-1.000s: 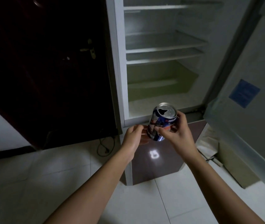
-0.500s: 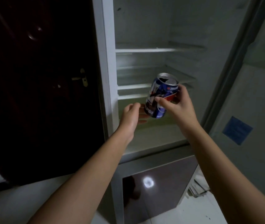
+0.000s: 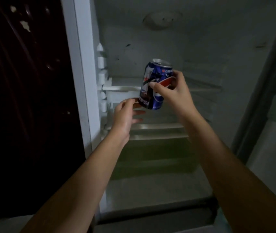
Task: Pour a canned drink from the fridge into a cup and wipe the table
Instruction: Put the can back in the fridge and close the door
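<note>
Fridge [image 3: 192,39] interior, white shelves [image 3: 159,126], dark door [image 3: 24,98] alongside.

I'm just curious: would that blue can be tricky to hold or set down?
Probably easy to hold: the right hand wraps the can alone, while the left hand stays open below it. Its thin metal wall likely dents if squeezed. Tall and narrow, it may tip on the fridge shelf.

Can [image 3: 155,84] higher, nearer fridge shelves [image 3: 201,89].
</note>
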The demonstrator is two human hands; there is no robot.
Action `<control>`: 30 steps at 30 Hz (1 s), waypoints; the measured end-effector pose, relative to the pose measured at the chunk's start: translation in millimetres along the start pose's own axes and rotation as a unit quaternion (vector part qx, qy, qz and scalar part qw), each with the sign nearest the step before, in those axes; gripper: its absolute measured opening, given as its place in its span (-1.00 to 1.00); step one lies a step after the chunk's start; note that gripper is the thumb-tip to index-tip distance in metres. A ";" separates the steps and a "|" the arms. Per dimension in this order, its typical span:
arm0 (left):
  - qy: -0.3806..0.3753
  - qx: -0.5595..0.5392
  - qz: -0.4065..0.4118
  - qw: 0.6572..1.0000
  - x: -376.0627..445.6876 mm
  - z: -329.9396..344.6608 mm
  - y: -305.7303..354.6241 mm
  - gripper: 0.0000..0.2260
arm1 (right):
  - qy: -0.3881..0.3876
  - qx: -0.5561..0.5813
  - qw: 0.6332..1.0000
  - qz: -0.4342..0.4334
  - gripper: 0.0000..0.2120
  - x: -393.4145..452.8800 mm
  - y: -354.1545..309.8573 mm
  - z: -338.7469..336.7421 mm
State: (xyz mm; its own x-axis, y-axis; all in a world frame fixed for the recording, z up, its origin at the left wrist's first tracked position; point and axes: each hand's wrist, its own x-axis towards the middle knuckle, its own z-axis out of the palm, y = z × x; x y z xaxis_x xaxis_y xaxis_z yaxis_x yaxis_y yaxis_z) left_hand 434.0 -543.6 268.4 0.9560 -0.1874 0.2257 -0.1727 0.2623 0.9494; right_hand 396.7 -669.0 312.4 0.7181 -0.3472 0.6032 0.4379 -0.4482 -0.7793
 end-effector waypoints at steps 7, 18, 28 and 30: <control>0.033 0.021 0.057 0.998 38.4 13.5 14.9 -0.79 | -0.021 0.046 0.999 -0.017 -0.47 63.9 3.2 13.1; 0.172 0.359 0.286 0.871 59.5 -10.1 -9.1 -0.75 | -0.049 0.048 0.998 -0.007 -0.41 118.2 24.0 41.1; 0.141 0.538 0.322 0.766 80.1 -11.6 -28.6 -0.62 | -0.061 0.022 0.998 0.003 -0.45 136.2 40.5 61.5; 0.152 0.541 0.330 0.759 81.7 -11.9 -30.4 -0.59 | -0.072 0.012 0.997 0.004 -0.47 138.9 41.5 62.7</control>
State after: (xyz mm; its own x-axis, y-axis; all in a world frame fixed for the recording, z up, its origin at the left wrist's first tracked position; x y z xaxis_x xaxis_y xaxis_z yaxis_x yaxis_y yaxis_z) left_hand 520.2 -555.6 255.5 0.5597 -0.0832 0.8245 -0.5742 -0.7563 0.3134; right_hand 548.6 -684.2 353.1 0.7905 -0.2284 0.5682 0.4442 -0.4250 -0.7887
